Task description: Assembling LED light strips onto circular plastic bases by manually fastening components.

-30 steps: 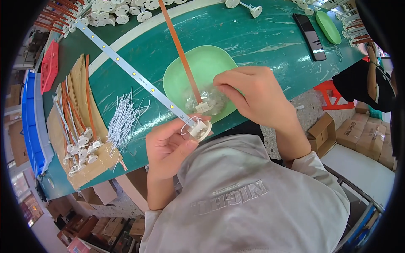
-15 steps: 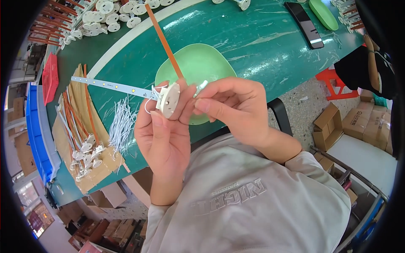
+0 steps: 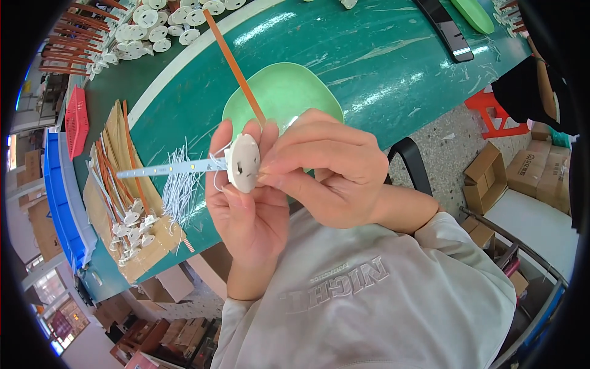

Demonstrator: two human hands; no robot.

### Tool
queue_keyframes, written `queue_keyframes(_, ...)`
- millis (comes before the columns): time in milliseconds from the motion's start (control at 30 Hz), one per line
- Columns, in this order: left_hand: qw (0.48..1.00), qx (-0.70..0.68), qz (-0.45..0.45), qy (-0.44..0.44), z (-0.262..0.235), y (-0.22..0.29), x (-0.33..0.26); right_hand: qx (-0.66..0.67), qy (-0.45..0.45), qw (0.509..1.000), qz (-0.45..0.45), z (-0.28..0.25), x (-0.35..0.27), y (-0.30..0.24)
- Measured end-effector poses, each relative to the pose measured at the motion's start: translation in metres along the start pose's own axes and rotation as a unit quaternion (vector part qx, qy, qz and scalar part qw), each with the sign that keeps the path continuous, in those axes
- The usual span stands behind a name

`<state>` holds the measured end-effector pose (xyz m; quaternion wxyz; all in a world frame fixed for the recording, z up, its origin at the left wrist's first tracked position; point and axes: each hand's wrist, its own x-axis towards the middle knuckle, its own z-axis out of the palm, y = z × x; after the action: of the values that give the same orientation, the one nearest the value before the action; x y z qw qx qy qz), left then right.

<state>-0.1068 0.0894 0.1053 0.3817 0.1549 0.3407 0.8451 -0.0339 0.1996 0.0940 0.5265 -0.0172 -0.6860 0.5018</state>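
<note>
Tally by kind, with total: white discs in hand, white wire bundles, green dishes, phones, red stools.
White disc in hand: 1
White wire bundle: 1
Green dishes: 2
Phone: 1
Red stool: 1
Total: 6

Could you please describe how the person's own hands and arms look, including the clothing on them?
The left hand and right hand are both without gloves; no ring, watch or wristband shows. The pale grey sleeves stop before the wrists, leaving forearm bare. They belong to a matching, slightly shiny shirt with raised lettering across it.
</note>
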Motion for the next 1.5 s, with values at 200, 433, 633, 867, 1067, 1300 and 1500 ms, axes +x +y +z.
queue_keyframes(200, 0.992, 0.024, 0.015, -0.123, -0.02, -0.007, -0.003, 0.047, -0.007, 0.999, 0.01, 0.004, -0.009, 0.003)
queue_keyframes(433, 0.999, 0.022, -0.023, 0.025, -0.011, 0.001, -0.008, -0.067, -0.03, 0.994, -0.08, -0.002, -0.007, 0.002)
queue_keyframes(633, 0.998, 0.009, -0.039, -0.056, -0.027, 0.002, -0.013, -0.021, -0.072, 0.996, -0.045, -0.011, -0.005, -0.006)
queue_keyframes(867, 0.991, -0.009, 0.032, -0.126, -0.026, -0.006, -0.017, -0.129, -0.01, 0.989, -0.072, 0.002, -0.015, -0.02)
queue_keyframes(1067, 0.994, 0.063, 0.017, -0.092, -0.037, -0.009, -0.025, -0.158, 0.026, 0.985, -0.065, 0.007, -0.021, -0.022)
queue_keyframes(1300, 0.999, 0.023, 0.025, -0.02, -0.026, -0.015, -0.032, -0.168, 0.043, 0.981, -0.085, 0.017, -0.026, -0.017)
queue_keyframes(1500, 0.995, 0.093, 0.034, -0.005, -0.033, -0.004, -0.024, -0.086, -0.037, 0.993, -0.065, 0.009, -0.022, -0.009)
